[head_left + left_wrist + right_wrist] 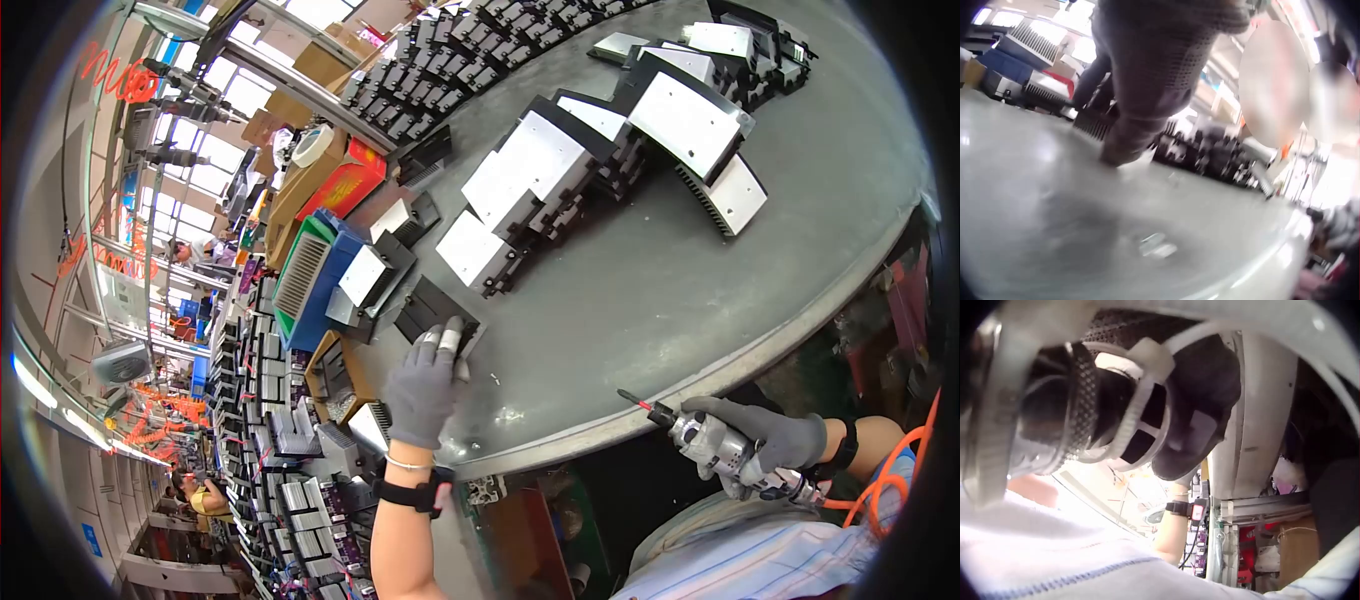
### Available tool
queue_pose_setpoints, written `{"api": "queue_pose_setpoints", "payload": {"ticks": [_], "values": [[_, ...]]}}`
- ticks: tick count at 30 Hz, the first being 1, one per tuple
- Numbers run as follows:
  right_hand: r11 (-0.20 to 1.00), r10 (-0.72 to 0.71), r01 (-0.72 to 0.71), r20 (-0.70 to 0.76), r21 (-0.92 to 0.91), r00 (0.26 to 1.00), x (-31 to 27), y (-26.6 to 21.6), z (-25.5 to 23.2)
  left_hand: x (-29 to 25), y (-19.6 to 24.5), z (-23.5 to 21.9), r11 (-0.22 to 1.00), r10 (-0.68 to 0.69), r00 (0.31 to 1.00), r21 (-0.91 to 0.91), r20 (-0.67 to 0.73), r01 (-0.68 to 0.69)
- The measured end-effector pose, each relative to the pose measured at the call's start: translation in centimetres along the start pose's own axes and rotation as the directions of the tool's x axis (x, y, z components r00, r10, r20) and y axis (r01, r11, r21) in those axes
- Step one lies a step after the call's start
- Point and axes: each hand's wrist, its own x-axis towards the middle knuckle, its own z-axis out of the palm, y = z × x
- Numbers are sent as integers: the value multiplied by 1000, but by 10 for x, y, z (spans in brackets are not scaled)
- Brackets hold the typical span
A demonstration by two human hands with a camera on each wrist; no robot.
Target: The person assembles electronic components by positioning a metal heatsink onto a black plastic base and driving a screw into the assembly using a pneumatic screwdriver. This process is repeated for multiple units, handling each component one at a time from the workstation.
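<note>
The gloved left hand [420, 395] is at a black finned part [432, 312] lying near the left edge of the grey table, gripping its near edge between fingers and thumb. In the left wrist view, the glove [1154, 62] partly covers the dark fins [1092, 124], and a fingertip reaches down by the tabletop. Beyond the table's front edge, the gloved right hand [785, 435] grips a silver power screwdriver [712, 446], its bit pointing toward the table. The right wrist view shows the glove [1200, 400] wrapped around the tool's body [1054, 412], close up.
White-topped black units [540, 160] stand in a row across the table, with more [690, 120] at the back right. A blue bin [335, 262], a red box [350, 185] and a small parts box [335, 375] line the left side. An orange hose [885, 490] trails from the screwdriver.
</note>
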Motion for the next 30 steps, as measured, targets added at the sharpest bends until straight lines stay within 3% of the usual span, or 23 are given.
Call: {"api": "queue_pose_setpoints", "payload": {"ticks": [1,5,7,8,9,11,12,14,15,17,18,19,21,22,23,24,25,27,28,29,30], "values": [[1000,-17,17,-11,9,1000,-1,3,1,-2,-2,1,1000,8,1000,-10,4,-8],[1000,12,-12,7,-14,1000,-6,8,-1,-3,-26,2,976,-214,952,-89,-217,199],[1000,-19,19,-15,25,1000,-5,6,1,-7,-28,-3,975,-221,946,-73,-238,210],[1000,-17,16,9,23,1000,-5,5,1,-7,-29,-4,953,-302,926,-74,-226,293],[1000,-18,18,2,26,1000,-6,6,1,-6,-32,-5,943,-328,915,-127,-233,306],[996,-82,82,4,34,997,-8,8,2,-12,-31,-3,828,-432,892,-450,-134,334],[996,-84,84,4,33,996,-10,9,2,-13,-26,-7,829,-431,892,-450,-135,332],[998,-54,54,0,25,999,-13,9,1,-14,-12,-16,914,-222,974,-337,53,226],[998,-58,58,-2,27,998,-13,9,1,-16,-12,-14,915,-217,975,-337,52,222],[999,-53,53,11,4,999,-13,10,1,-23,-12,-1,946,-313,917,-1,247,323],[998,-55,55,10,3,998,-13,11,0,-25,-13,5,924,-383,884,98,269,370],[998,-55,55,18,26,998,-13,13,-1,-29,-19,3,925,-381,885,99,269,368],[997,-62,61,22,53,998,-14,15,-3,-32,-33,-4,822,-549,829,-109,105,559],[997,-63,62,16,47,998,-16,15,-3,-27,-30,-14,808,-562,823,-270,-83,524],[997,-62,62,10,41,998,-18,14,-4,-28,-34,-21,846,-530,818,-199,-224,494],[997,-66,66,5,42,998,-20,12,-5,-31,-28,-31,642,-702,699,-544,-134,541],[993,-102,102,-2,57,995,-23,12,-5,-27,-13,-53,332,-814,580,-797,29,505],[989,-127,127,-4,72,992,-28,13,-4,-12,21,-85,145,-567,769,-883,295,446],[961,-220,212,29,180,975,-30,14,-2,-10,40,-76,-153,-471,753,-883,460,444],[913,-318,290,54,286,947,-30,13,-1,-2,56,-67,-178,-363,659,-744,658,645],[880,-343,287,89,379,935,-29,9,0,3,77,-51,-204,-307,727,-789,614,580]]}}
